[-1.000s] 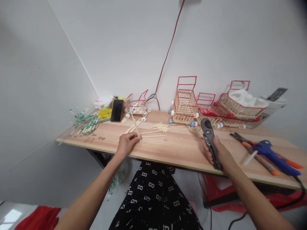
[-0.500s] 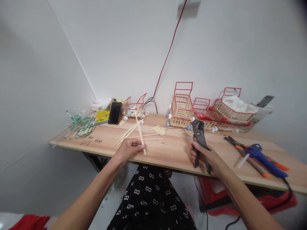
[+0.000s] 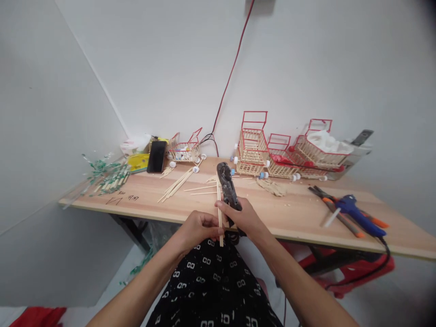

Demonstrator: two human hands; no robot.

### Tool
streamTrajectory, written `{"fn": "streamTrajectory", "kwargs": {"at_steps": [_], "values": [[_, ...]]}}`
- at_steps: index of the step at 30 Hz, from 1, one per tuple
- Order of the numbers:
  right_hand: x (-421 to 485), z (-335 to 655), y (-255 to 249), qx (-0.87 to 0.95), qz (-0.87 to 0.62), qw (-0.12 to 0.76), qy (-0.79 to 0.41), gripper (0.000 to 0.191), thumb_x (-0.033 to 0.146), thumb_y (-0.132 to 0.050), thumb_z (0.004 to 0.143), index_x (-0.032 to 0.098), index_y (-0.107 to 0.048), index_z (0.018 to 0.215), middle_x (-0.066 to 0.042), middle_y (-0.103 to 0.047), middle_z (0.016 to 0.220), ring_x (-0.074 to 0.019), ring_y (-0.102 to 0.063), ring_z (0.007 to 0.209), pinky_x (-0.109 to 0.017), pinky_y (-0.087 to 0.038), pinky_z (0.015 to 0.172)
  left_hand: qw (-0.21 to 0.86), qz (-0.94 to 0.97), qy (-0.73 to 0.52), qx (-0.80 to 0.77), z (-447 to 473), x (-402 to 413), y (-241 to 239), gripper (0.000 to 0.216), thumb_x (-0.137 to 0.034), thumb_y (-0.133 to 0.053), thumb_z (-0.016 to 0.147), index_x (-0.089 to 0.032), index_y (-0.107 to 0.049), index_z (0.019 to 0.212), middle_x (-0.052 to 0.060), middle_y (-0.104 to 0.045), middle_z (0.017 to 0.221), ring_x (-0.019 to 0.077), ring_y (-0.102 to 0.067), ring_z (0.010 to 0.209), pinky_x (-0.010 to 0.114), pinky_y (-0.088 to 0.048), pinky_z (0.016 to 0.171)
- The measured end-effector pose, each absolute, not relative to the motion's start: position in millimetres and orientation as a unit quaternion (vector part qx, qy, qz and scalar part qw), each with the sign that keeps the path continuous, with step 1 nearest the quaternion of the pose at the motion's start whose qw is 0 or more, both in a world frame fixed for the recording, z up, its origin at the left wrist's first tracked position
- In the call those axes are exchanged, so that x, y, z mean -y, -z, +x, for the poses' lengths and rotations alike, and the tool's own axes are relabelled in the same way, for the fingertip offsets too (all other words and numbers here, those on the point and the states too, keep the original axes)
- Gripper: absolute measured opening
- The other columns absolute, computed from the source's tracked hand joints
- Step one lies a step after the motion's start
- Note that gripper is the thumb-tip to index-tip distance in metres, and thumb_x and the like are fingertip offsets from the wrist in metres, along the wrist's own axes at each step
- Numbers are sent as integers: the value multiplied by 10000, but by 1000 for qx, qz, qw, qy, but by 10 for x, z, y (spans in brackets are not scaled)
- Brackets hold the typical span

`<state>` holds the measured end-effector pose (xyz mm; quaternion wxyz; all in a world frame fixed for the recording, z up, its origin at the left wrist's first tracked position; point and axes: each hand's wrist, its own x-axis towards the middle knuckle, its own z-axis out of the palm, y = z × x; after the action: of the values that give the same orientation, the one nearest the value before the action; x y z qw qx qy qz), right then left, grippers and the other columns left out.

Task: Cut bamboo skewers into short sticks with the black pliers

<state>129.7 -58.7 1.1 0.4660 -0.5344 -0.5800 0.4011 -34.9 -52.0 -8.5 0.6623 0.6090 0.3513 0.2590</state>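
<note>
My left hand point(image 3: 204, 227) pinches a couple of thin bamboo sticks point(image 3: 220, 213) between thumb and fingers near their lower ends, just past the table's front edge. The sticks point up and away from me. In my right hand point(image 3: 242, 215) is a black pair of hand cutters point(image 3: 229, 184), its head toward the wall and right beside the upper part of the sticks. My right thumb reaches the sticks from the side. Whether the jaws are around the sticks cannot be made out. Several longer loose sticks point(image 3: 175, 186) lie on the table to the left.
Small stick-built shopping carts with red handles point(image 3: 252, 150) stand along the wall. A phone point(image 3: 157, 156) leans at the left, near green-wrapped sticks point(image 3: 114, 178). On the right lie a blue glue gun point(image 3: 361, 215) and orange-handled pliers point(image 3: 340, 215). A cloth glove point(image 3: 271, 187) rests behind.
My right hand has brought the cutters left to the sticks. My left hand has moved right and toward me, and the sticks now stand straighter. The view has shifted slightly.
</note>
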Motion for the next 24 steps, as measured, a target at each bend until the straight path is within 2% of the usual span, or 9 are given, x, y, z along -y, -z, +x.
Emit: {"fn": "streamTrajectory", "kwargs": {"at_steps": [3, 9, 17, 24], "values": [[599, 1308, 40, 576, -549, 460, -393, 341, 471, -625, 766, 180, -533, 616, 24, -532, 511, -113, -479, 485, -234, -390, 496, 663, 605, -254, -360, -341, 531, 119, 259, -361, -785, 634, -121, -693, 665, 11, -662, 609, 92, -552, 547, 216, -430, 573], [606, 1334, 65, 563, -559, 455, -405, 361, 474, -635, 755, 180, -523, 577, 18, -524, 491, -107, -462, 457, -232, -375, 472, 690, 585, -242, -350, -347, 532, 138, 241, -353, -792, 638, -132, -708, 683, 18, -671, 618, 96, -568, 548, 228, -458, 590], [592, 1353, 71, 533, -553, 478, -426, 354, 488, -648, 738, 171, -550, 614, 20, -518, 510, -108, -467, 474, -227, -385, 468, 714, 571, -220, -341, -400, 610, 173, 270, -386, -762, 683, -133, -735, 774, 50, -706, 689, 116, -610, 603, 227, -463, 577], [563, 1401, 107, 502, -550, 502, -440, 372, 508, -655, 729, 164, -544, 642, 27, -510, 517, -99, -455, 468, -227, -384, 467, 718, 544, -243, -358, -428, 720, 182, 244, -310, -795, 638, -144, -729, 805, 48, -727, 735, 124, -642, 654, 229, -479, 626]]}}
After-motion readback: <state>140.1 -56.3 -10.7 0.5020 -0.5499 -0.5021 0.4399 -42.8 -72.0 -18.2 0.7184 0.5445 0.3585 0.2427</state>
